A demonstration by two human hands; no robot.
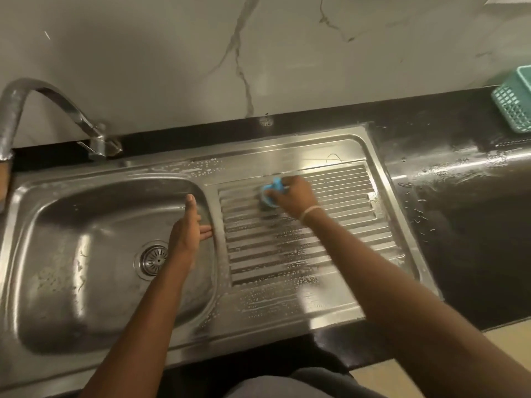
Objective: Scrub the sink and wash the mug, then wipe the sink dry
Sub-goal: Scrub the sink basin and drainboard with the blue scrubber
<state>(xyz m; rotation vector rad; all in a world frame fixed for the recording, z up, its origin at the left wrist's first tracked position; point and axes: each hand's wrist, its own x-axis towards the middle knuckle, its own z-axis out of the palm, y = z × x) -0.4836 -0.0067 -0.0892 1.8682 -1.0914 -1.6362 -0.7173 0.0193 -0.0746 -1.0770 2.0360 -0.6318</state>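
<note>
Nearest to me, two bare arms reach out over a steel sink (370,145). Wet, soapy dots sit on the near part of the drainboard (287,285), the flat bumpy side on the right. That part looks done, I think.

A bit farther, the left hand (186,225) hangs over the right edge of the bowl (86,225). Its fingers are straight and loose. It holds nothing. The drain (153,259) is just left of that wrist.

Farther still, the right hand (290,196) grips a blue scrubber (271,192) and presses it on the far left end of the ridges. There is a pale band on that wrist.

To scrub well here, I would push along the grooves, not across them, so the dirt comes out of the dips. Then go right, row by row, to the far right corner, which looks drier. The free hand could press on the rim to keep steady.

At the back, the tap (94,139) bends left over the bowl. No water comes out that I can see. A green basket (514,107) sits far right on the dark counter (459,225). I cannot see the mug anywhere.
</note>
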